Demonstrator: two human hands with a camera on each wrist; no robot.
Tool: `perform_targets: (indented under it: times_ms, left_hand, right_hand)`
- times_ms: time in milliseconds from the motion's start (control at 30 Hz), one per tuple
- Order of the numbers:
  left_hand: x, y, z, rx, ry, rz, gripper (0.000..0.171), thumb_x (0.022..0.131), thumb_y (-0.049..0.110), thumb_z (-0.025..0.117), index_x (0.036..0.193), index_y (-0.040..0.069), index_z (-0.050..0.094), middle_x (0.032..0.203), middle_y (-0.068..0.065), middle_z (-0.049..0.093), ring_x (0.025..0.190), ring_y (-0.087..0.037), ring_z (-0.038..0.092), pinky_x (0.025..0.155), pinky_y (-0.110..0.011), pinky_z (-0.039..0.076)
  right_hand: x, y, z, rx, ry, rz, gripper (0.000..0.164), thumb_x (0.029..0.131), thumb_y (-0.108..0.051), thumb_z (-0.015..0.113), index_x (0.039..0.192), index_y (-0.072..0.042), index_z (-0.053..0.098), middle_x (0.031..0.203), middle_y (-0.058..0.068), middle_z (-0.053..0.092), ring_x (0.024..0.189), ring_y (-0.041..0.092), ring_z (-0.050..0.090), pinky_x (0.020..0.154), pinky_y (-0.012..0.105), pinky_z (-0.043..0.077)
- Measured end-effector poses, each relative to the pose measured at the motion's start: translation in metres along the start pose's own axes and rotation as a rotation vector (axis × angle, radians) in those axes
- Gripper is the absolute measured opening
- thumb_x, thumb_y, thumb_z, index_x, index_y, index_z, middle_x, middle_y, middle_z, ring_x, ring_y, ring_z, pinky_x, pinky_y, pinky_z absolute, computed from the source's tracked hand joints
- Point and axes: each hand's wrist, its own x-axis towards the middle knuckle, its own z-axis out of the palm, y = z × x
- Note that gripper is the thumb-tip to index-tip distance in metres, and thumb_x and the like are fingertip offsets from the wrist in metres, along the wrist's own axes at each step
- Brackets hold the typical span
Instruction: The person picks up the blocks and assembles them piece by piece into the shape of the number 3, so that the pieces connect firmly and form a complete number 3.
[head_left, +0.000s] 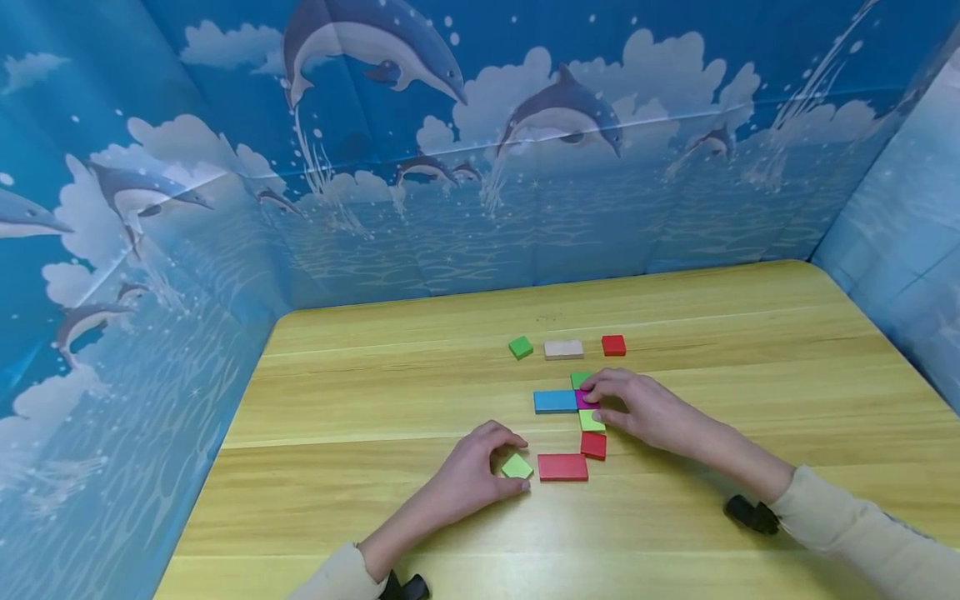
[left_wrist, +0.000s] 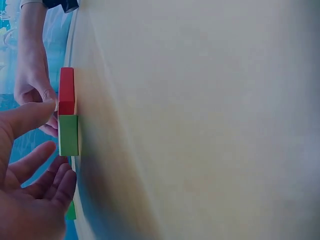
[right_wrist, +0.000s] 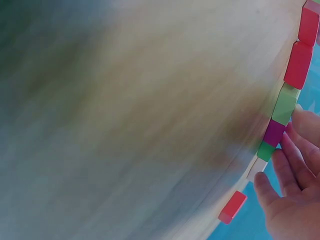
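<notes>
My left hand (head_left: pixel 471 473) curves around a light green block (head_left: pixel 517 467) lying turned on the table, with thumb and fingers spread on either side of it. In the left wrist view that green block (left_wrist: pixel 68 135) shows past the parted thumb and fingers. My right hand (head_left: pixel 647 410) rests at a column of small blocks, its fingertips over a purple block (head_left: pixel 583 400) and its thumb at a light green block (head_left: pixel 592 422). A blue rectangular block (head_left: pixel 554 402) adjoins the purple one. A green block (head_left: pixel 580 380) is above and a red block (head_left: pixel 593 446) below.
A red rectangular block (head_left: pixel 562 467) lies between the left hand's block and the column's lower end. Farther back are a green block (head_left: pixel 521 347), a pale pinkish block (head_left: pixel 563 349) and a red block (head_left: pixel 613 345). A dolphin-print curtain (head_left: pixel 480 208) borders the wooden table (head_left: pixel 337 400).
</notes>
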Motion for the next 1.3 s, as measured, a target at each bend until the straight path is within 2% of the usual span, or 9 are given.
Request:
perform_targets:
  times_ms: [267, 633, 1300]
  left_hand:
    - [-0.006, -0.003, 0.003, -0.052, 0.004, -0.053, 0.043, 0.075, 0.019, 0.086, 0.114, 0.013, 0.068, 0.098, 0.008, 0.056, 0.083, -0.009, 0.052, 0.07, -0.022, 0.046]
    - [-0.003, -0.002, 0.004, -0.077, 0.014, -0.047, 0.036, 0.078, 0.013, 0.083, 0.112, 0.009, 0.069, 0.09, 0.004, 0.056, 0.077, -0.011, 0.052, 0.066, -0.021, 0.047]
    - [0.006, -0.002, 0.006, -0.112, 0.032, -0.06, 0.038, 0.078, 0.015, 0.084, 0.113, 0.01, 0.07, 0.09, 0.004, 0.056, 0.077, -0.01, 0.051, 0.067, -0.022, 0.047]
  right_hand:
    - [0.0, -0.001, -0.001, 0.001, 0.004, -0.002, 0.021, 0.09, -0.012, 0.073, 0.11, -0.016, 0.072, 0.124, 0.0, 0.061, 0.111, 0.022, 0.059, 0.09, 0.04, 0.051]
    - [-0.001, -0.001, 0.0, 0.002, 0.002, -0.002, 0.02, 0.09, -0.012, 0.072, 0.11, -0.016, 0.072, 0.124, 0.0, 0.06, 0.113, 0.022, 0.058, 0.091, 0.041, 0.05]
    - [-0.001, -0.002, -0.001, 0.008, 0.003, 0.009, 0.02, 0.09, -0.012, 0.073, 0.109, -0.016, 0.072, 0.124, 0.0, 0.06, 0.114, 0.023, 0.058, 0.092, 0.042, 0.049]
